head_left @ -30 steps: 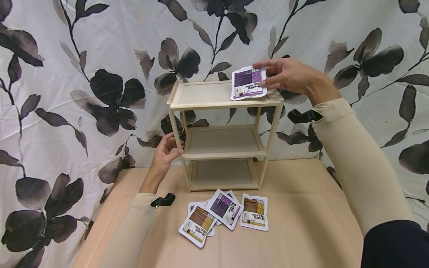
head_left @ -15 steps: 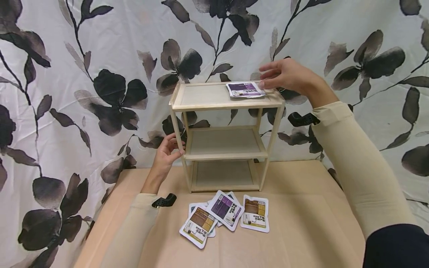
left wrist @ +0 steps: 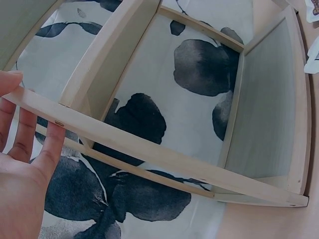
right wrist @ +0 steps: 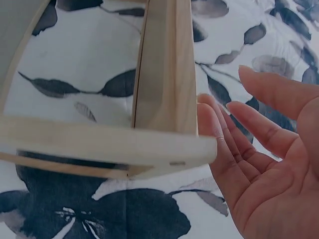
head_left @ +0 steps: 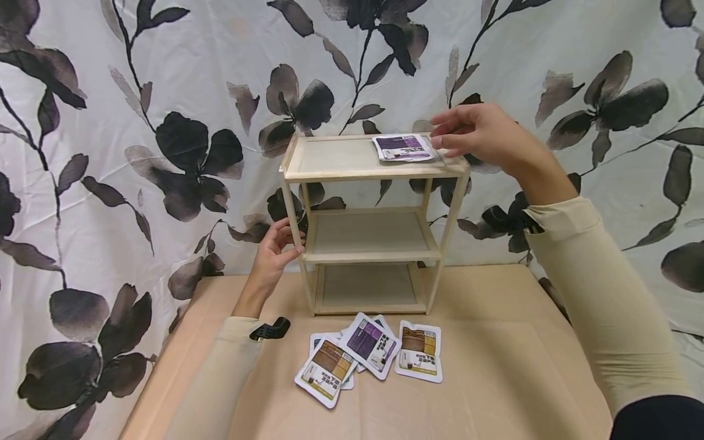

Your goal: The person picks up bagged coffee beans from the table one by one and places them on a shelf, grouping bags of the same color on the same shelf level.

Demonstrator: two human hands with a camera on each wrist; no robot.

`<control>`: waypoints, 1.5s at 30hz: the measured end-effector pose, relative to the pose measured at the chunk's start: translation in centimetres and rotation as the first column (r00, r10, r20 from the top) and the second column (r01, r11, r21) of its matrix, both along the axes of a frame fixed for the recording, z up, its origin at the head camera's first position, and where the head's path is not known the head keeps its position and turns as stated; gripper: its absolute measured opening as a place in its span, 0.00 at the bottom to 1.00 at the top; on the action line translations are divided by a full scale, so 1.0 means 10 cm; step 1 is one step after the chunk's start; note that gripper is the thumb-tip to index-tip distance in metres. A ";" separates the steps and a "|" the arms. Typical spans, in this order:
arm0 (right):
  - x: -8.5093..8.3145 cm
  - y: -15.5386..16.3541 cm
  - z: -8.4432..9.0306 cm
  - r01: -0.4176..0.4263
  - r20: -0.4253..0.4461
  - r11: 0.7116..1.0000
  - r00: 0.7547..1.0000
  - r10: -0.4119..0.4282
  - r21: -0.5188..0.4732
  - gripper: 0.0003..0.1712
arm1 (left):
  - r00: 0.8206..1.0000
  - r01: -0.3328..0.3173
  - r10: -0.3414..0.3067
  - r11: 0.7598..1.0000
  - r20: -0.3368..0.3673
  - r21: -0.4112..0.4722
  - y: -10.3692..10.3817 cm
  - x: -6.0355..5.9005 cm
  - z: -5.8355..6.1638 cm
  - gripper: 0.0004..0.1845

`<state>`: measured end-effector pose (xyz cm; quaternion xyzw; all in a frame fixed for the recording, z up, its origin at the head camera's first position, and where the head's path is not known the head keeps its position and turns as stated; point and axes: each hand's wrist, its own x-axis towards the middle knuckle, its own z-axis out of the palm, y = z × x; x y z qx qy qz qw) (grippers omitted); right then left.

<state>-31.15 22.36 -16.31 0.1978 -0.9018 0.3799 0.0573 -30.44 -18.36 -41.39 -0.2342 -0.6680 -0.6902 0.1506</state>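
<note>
A three-tier wooden shelf rack (head_left: 372,256) stands on the table in the head view. My left hand (head_left: 272,247) holds its left front post at mid height; in the left wrist view the thumb lies on one side of the post (left wrist: 124,137) and fingers on the other. On the right part of the top board lies a purple-and-white packet (head_left: 404,148). Just right of that packet hovers my right hand (head_left: 484,134), fingers loosely bent and holding nothing. The right wrist view shows the same hand (right wrist: 269,159) beside the rack's top corner, with the packet out of sight.
In front of the rack, several flat packets lie on the table (head_left: 495,342). A brown-and-yellow packet (head_left: 326,371) and a purple packet (head_left: 371,346) overlap others, while another brown packet (head_left: 418,351) lies to their right. A floral cloth (head_left: 209,73) hangs behind.
My right hand has laid the purple packet down flat on the top board, let go and drawn slightly away to the right. The left hand has stayed on the post.
</note>
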 end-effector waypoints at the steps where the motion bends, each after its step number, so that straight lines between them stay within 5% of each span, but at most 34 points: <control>1: 0.03 0.00 -0.02 -0.008 -0.007 1.000 1.000 0.008 -0.010 0.35 | 1.000 0.001 -0.001 1.000 0.002 0.002 0.00 0.00 0.00 0.33; 13: 0.35 -0.04 -0.30 -0.137 -0.089 0.989 0.987 0.133 -0.048 0.27 | 1.000 0.009 -0.009 1.000 0.013 -0.005 -0.01 -0.01 -0.01 0.33; 28: 0.53 -0.13 -0.67 -0.388 0.030 0.922 0.921 0.388 -0.016 0.27 | 0.999 0.023 -0.024 1.000 0.025 0.019 -0.01 0.01 0.00 0.33; 45: 0.55 -0.12 -1.23 -0.609 0.155 0.774 0.759 0.632 -0.173 0.27 | 1.000 0.017 -0.018 1.000 0.008 0.012 -0.01 -0.03 -0.02 0.33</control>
